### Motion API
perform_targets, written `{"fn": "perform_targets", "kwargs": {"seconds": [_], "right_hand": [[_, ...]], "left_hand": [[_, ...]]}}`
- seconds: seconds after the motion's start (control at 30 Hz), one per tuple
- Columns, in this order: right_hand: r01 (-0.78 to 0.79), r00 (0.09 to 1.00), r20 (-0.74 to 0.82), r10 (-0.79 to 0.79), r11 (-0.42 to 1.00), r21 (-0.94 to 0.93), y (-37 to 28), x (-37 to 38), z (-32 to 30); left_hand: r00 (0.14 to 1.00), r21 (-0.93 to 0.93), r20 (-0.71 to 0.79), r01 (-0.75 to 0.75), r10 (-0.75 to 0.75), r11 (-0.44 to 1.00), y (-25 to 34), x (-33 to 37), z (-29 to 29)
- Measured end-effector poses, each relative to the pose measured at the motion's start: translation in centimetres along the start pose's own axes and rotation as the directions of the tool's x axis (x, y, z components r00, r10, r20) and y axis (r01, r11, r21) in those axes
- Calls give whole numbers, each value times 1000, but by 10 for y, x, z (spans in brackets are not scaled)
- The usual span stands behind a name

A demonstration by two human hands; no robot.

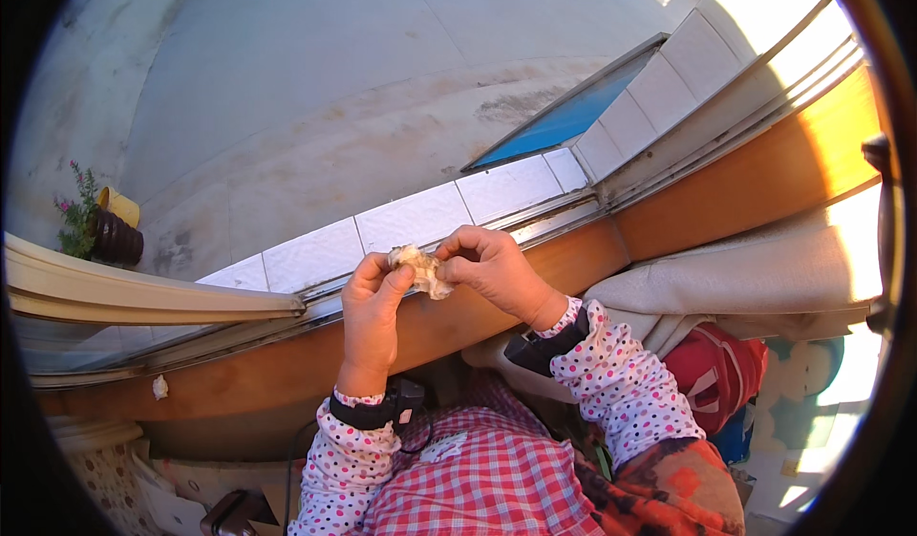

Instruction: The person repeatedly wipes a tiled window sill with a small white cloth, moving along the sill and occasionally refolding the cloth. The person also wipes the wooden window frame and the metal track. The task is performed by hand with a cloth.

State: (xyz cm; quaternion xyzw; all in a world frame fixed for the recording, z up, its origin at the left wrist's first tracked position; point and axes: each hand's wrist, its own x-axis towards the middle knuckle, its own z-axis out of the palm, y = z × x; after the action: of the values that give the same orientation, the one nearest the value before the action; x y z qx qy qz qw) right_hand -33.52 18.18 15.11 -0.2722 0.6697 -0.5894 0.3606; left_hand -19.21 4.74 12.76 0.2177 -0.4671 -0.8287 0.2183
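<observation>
A small crumpled wad of tissue [421, 273], off-white with brownish stains, is held up in front of the window sill. My left hand [372, 299] pinches its left side between thumb and fingers. From the other side, the thumb and bent forefinger of my right hand [494, 270] close on its right edge. Below both hands runs the brown wooden sill [427, 336]. A second small white crumpled scrap [160, 387] lies on that sill at the far left.
The sliding window frame [153, 286] stands at the left, beside a white-tiled outer ledge [401, 218]. Outside are a potted flowering plant [78, 213] and a blue panel [573, 111]. A pale curtain [735, 278] and a red bag [712, 374] are at the right.
</observation>
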Motion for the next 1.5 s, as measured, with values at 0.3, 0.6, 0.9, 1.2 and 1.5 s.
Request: {"fn": "perform_targets", "kwargs": {"seconds": [0.3,0.6,0.9,1.2,1.5], "right_hand": [[-41,999,11,40,995,90,11,-24,-6],[-245,970,159,186,736,631,18,-31,-32],[-260,965,146,216,834,486,37,-47,-52],[-251,967,-7,253,964,87,43,-41,-86],[-177,817,-316,-482,312,-933,63,0,-172]], "left_hand": [[989,1,33,147,-147,989,-6,-21,7],[991,-5,23,131,-130,991,-9,-22,6],[934,91,233,255,-269,963,-11,-18,14],[950,384,138,208,-279,899,-26,12,10],[812,777,484,-570,327,267,-111,85,109]]}}
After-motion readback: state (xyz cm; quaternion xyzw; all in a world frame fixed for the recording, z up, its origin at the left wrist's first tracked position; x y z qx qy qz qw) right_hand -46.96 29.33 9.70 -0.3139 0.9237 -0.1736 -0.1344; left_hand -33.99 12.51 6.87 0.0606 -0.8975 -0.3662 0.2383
